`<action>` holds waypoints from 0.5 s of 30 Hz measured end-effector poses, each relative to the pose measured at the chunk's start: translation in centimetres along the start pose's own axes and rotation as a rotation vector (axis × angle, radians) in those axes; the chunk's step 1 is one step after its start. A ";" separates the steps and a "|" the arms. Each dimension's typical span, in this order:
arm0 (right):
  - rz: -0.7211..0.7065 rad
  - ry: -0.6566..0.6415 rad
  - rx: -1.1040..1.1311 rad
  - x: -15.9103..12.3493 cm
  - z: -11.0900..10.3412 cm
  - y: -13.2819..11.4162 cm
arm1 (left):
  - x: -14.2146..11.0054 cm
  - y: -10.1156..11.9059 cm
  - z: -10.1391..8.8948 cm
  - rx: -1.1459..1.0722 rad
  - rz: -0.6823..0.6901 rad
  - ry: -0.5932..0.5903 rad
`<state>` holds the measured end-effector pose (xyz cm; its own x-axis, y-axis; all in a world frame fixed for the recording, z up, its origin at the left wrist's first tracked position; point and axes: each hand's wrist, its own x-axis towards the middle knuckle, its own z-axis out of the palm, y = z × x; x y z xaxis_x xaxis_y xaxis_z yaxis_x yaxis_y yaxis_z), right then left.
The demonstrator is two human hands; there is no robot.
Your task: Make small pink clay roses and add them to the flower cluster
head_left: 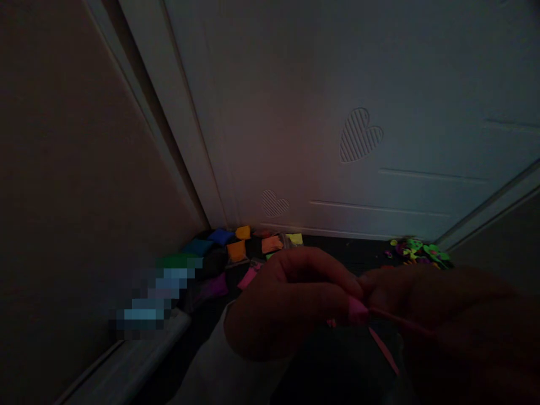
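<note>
My left hand (295, 304), with a white sleeve, is closed in a pinch on a small pink piece of what looks like modelling clay (358, 311). My right hand (455, 315) is closed around a thin stick (400, 322), whose tip meets the pink clay. The fingertips of both hands come together just above the piece. Deep shadow hides most of my right fingers. Below the hands, a slim pink pointed strip (383, 350) lies on the dark surface, along with a few small pink bits (331, 323).
Several packets of coloured clay, including an orange packet (237, 251) and a blue packet (221, 236), lie at left. A pile of bright green, yellow and purple pieces (424, 253) sits at the back right. Behind stands a white panel (295, 112) with heart reliefs.
</note>
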<state>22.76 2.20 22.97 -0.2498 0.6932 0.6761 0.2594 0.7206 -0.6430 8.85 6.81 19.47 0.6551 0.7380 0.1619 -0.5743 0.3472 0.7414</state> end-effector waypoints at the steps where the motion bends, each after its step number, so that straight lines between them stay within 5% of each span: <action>1: 0.022 -0.011 0.033 0.1 0.1 -0.1 | 0.0 0.0 0.0 0.001 -0.001 0.005; 15: 0.126 -0.008 0.191 -0.5 0.4 0.2 | 0.0 -0.2 -0.1 -0.008 -0.011 -0.001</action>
<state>22.60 2.05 22.38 -0.2342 0.7773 0.5840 0.1074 0.6177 -0.7791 8.90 6.78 19.25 0.6618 0.7337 0.1541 -0.5711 0.3602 0.7376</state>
